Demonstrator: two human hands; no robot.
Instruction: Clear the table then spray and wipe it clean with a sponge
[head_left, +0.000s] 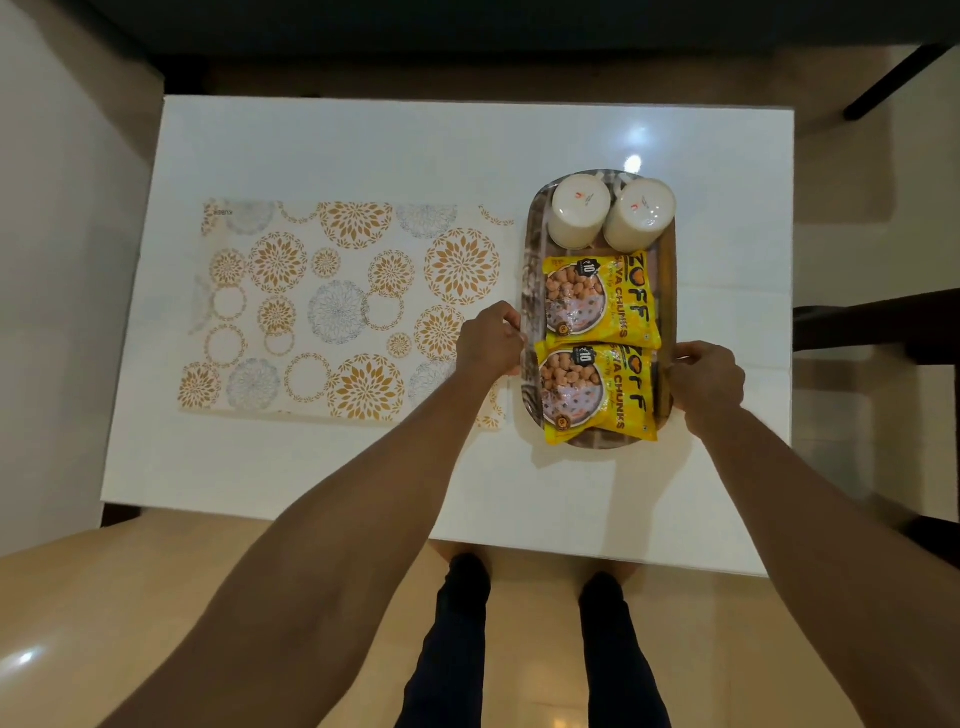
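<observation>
White table (332, 150), viewed from above; person stands at its near edge, both bare arms reaching forward. Leftmost item: a patterned placemat (332, 306), gold and grey floral rings, lying flat on the tabletop, untouched. Just right of the mat's edge, the left hand (491, 340) has its fingers curled onto the left rim of an oval metal tray (531, 291); it grips the rim. On the tray, far end: two white cups (581, 217) set upside down, side by side and touching or nearly so. Near end: two yellow snack packets (602, 299), one behind the other, the nearer one overlapping the farther packet's lower edge. Right hand (709, 382) is closed on the tray's right rim opposite the left, fingers wrapped over the edge. Whether the tray rests on the table or is slightly raised cannot be told from this angle; a shadow shows at its near end. Dark chair frames at the right and far sides. No spray bottle or sponge in view. Judgement on progress: clearing is at its start. The tray with its load sits on the right half of the table and the mat is in place; both must go before spraying and wiping, neither of which has begun. Next step probably a level two-handed lift, as the inverted cups could slide.
</observation>
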